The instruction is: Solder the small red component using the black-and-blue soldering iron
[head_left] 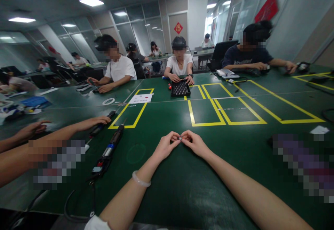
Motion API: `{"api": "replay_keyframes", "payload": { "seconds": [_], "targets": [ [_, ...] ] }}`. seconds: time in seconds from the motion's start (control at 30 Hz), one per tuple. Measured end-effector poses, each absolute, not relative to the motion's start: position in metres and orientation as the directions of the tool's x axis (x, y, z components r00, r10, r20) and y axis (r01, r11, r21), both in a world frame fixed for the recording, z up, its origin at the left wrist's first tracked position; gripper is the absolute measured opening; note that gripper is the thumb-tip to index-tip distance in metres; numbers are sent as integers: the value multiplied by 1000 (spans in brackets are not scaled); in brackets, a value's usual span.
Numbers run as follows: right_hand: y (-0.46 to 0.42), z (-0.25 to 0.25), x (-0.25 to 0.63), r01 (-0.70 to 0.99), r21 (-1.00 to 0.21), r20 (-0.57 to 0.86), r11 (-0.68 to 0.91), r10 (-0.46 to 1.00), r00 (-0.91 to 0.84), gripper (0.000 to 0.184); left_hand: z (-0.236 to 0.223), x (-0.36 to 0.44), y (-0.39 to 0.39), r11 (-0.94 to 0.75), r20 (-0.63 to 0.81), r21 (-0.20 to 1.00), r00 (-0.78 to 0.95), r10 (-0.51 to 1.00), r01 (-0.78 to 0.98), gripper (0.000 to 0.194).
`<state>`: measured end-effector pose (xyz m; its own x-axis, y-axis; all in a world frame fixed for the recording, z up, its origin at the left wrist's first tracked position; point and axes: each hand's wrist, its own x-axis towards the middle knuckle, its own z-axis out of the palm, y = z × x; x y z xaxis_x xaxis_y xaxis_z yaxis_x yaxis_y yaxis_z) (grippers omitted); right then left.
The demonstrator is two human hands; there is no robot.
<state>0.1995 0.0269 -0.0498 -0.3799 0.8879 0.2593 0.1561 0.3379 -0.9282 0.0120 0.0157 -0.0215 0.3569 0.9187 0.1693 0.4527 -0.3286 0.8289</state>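
Note:
My left hand (166, 144) and my right hand (195, 144) meet fingertip to fingertip just above the green table. Pinched between them is a small pale, silvery piece (180, 138), mostly covered by the fingers; its kind is too small to make out. Both hands are closed on it. A pale bangle circles my left wrist. To the left of my hands, an electric screwdriver (108, 150) with a black body and a silver and blue band lies on the table, its bit pointing away from me.
A co-worker's arms reach in from the left, one hand at a second dark tool (97, 127). Yellow tape outlines (208, 124) mark the green table (161, 195). Across it, a person handles a black tray (180, 93) of small parts. A paper sheet (141, 98) lies left of it.

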Motion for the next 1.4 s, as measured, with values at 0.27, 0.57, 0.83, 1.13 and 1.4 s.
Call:
{"api": "replay_keyframes", "payload": {
  "seconds": [0.27, 0.57, 0.83, 1.13, 1.4],
  "targets": [
    [26, -48, 199, 152, -921, 290, 358, 892, -347, 21, -23, 15, 16, -344, 220, 860, 333, 917, 377, 19],
    [26, -48, 199, 183, -896, 317, 403, 873, -371, 16, -22, 16, 15, -365, 240, 857, 344, 908, 364, 15],
    [25, -48, 200, 246, -874, 314, 419, 874, -371, 13, -21, 14, 14, -359, 223, 831, 337, 915, 426, 12],
    [25, -46, 201, 232, -879, 306, 417, 866, -395, 12, 6, 13, -3, -441, 308, 675, 316, 897, 591, 26],
    [23, -47, 199, 261, -868, 296, 422, 862, -412, 11, 48, -105, -53, -231, 186, 358, 173, 967, 905, 54]
  ]
}}
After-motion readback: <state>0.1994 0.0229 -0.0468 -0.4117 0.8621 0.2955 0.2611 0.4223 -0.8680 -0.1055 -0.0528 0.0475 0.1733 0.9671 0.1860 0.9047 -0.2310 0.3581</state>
